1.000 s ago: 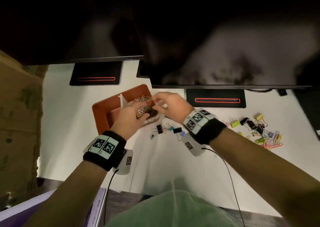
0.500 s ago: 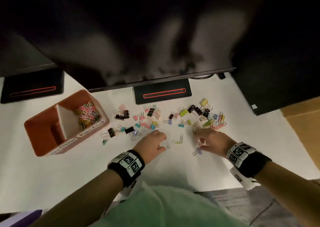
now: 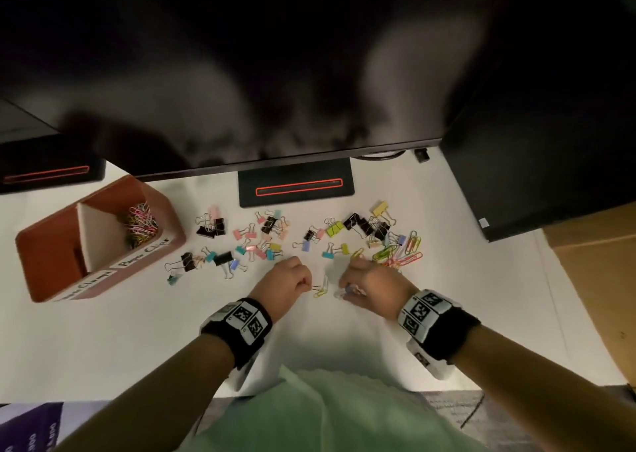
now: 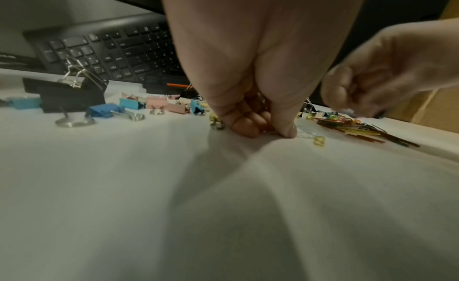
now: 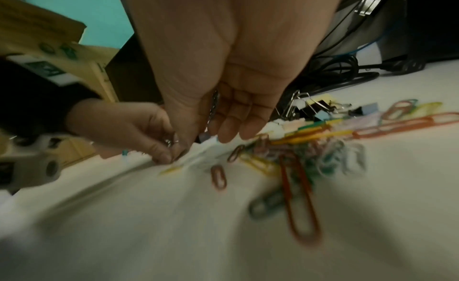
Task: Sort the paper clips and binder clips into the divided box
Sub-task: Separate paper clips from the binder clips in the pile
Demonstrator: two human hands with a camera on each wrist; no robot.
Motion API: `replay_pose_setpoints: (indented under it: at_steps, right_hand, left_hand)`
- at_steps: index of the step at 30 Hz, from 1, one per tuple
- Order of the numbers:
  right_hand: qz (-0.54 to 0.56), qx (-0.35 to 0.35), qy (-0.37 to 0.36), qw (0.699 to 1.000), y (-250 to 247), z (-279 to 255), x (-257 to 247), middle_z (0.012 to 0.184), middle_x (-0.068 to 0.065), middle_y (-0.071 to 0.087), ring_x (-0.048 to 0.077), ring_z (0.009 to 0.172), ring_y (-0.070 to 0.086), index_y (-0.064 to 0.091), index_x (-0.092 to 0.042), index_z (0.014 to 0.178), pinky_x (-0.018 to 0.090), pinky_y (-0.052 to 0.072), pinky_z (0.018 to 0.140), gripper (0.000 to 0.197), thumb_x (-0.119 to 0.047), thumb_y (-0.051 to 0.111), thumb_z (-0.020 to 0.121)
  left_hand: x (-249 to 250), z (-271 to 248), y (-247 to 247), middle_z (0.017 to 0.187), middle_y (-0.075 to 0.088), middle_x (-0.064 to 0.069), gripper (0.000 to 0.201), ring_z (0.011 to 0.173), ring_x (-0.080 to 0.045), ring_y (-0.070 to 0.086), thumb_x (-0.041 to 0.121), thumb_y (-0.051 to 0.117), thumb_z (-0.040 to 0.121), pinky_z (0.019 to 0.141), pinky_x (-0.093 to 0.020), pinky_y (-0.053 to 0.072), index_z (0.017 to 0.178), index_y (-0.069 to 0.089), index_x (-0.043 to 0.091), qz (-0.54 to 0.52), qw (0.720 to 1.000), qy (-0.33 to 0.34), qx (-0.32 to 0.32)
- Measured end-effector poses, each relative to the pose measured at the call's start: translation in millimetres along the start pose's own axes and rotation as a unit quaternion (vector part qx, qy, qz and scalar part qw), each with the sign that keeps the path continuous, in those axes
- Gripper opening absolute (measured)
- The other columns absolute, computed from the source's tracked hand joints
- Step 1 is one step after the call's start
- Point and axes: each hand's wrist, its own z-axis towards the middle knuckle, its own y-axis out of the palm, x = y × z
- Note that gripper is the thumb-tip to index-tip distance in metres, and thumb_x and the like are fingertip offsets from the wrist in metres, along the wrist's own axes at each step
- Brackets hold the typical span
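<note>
At the far left stands the divided box (image 3: 103, 245), with paper clips (image 3: 141, 222) in its right compartment. Binder clips (image 3: 261, 238) lie scattered on the white surface (image 3: 137, 331) to its right. The left hand (image 3: 287, 281) pinches a small clip against the surface. The right hand (image 3: 370, 284) has curled fingers; what they hold I cannot tell. More paper clips (image 3: 401, 253) lie just beyond it.
</note>
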Motion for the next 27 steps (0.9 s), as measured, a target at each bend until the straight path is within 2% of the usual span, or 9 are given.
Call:
replay_pose_setpoints:
  at_steps: [3, 5, 8, 11, 14, 17, 19, 23, 27]
  right_hand:
    - [0.007, 0.051, 0.005, 0.999, -15, 26, -4, 0.112, 0.003, 0.058, 0.023, 0.097, 0.059, 0.060, -0.018, 0.112, 0.038, 0.054, 0.079, 0.028, -0.034, 0.058, 0.089]
    - [0.021, 0.090, 0.013, 0.996, -23, 36, -6, 0.118, 0.003, 0.058, 0.019, 0.097, 0.058, 0.058, -0.019, 0.116, 0.033, 0.052, 0.080, 0.033, -0.037, 0.058, 0.089]
    - [0.054, 0.136, 0.029, 0.989, -29, 27, -1, 0.110, 0.001, 0.059, 0.013, 0.080, 0.056, 0.058, -0.019, 0.109, 0.029, 0.052, 0.070, 0.026, -0.034, 0.059, 0.088]
    - [0.024, 0.078, 0.054, 0.995, -19, -3, 18, 0.102, -0.001, 0.058, 0.018, 0.084, 0.060, 0.055, -0.019, 0.107, 0.035, 0.054, 0.071, 0.027, -0.036, 0.060, 0.087]
    - [-0.010, 0.024, 0.087, 0.996, 1, -34, 33, 0.118, 0.000, 0.056, 0.022, 0.103, 0.058, 0.054, -0.022, 0.119, 0.033, 0.051, 0.079, 0.041, -0.039, 0.064, 0.083]
    - [-0.001, 0.037, 0.101, 0.994, 16, -43, 37, 0.132, 0.000, 0.048, 0.023, 0.113, 0.054, 0.045, -0.025, 0.134, 0.035, 0.052, 0.087, 0.060, -0.042, 0.066, 0.081]
    - [0.013, 0.050, 0.102, 0.993, 20, -37, 35, 0.135, 0.000, 0.044, 0.023, 0.118, 0.051, 0.039, -0.028, 0.138, 0.036, 0.051, 0.091, 0.065, -0.040, 0.067, 0.081]
    - [0.019, 0.075, 0.102, 0.992, 16, -16, 28, 0.131, 0.003, 0.045, 0.024, 0.120, 0.047, 0.041, -0.024, 0.136, 0.036, 0.047, 0.098, 0.065, -0.031, 0.070, 0.079]
    - [-0.016, 0.122, 0.069, 0.990, 5, -5, 25, 0.124, 0.004, 0.047, 0.025, 0.114, 0.050, 0.050, -0.024, 0.125, 0.040, 0.047, 0.094, 0.061, -0.032, 0.077, 0.071]
  left_hand:
    - [-1, -3, 6, 0.089, 0.052, -0.003, 0.007, 0.086, -0.014, 0.045, 0.013, 0.057, 0.087, 0.079, -0.024, 0.039, 0.084, 0.061, 0.009, 0.011, 1.000, -0.001, 0.024]
    - [0, -4, 6, 0.087, 0.053, -0.002, 0.006, 0.085, -0.015, 0.044, 0.014, 0.056, 0.087, 0.077, -0.025, 0.038, 0.086, 0.060, 0.010, 0.011, 1.000, -0.004, 0.024]
    - [1, -7, 3, 0.084, 0.052, 0.002, 0.006, 0.082, -0.015, 0.047, 0.016, 0.057, 0.088, 0.074, -0.023, 0.038, 0.090, 0.059, 0.011, -0.020, 0.999, -0.009, 0.029]
    - [6, -11, 4, 0.082, 0.052, 0.004, 0.007, 0.080, -0.012, 0.047, 0.019, 0.060, 0.087, 0.073, -0.021, 0.037, 0.088, 0.059, 0.012, -0.033, 0.998, 0.005, 0.047]
    - [14, -13, 12, 0.093, 0.048, 0.005, 0.008, 0.088, -0.009, 0.046, 0.021, 0.064, 0.084, 0.081, -0.019, 0.040, 0.083, 0.061, 0.014, -0.020, 0.997, 0.028, 0.064]
    - [21, -11, 23, 0.116, 0.047, 0.000, 0.010, 0.098, -0.012, 0.047, 0.021, 0.068, 0.080, 0.089, -0.025, 0.043, 0.079, 0.064, 0.012, -0.002, 0.997, 0.031, 0.065]
    - [24, -9, 29, 0.122, 0.047, -0.001, 0.010, 0.101, -0.014, 0.045, 0.019, 0.068, 0.080, 0.090, -0.026, 0.042, 0.077, 0.065, 0.010, 0.012, 0.998, 0.029, 0.063]
    - [27, -3, 34, 0.113, 0.052, -0.002, 0.009, 0.104, -0.015, 0.048, 0.012, 0.061, 0.084, 0.089, -0.019, 0.037, 0.077, 0.059, 0.007, -0.008, 0.997, 0.035, 0.074]
    - [28, 3, 28, 0.098, 0.058, -0.003, 0.007, 0.088, -0.016, 0.055, 0.004, 0.058, 0.084, 0.078, -0.023, 0.046, 0.079, 0.057, 0.008, -0.044, 0.995, 0.031, 0.089]
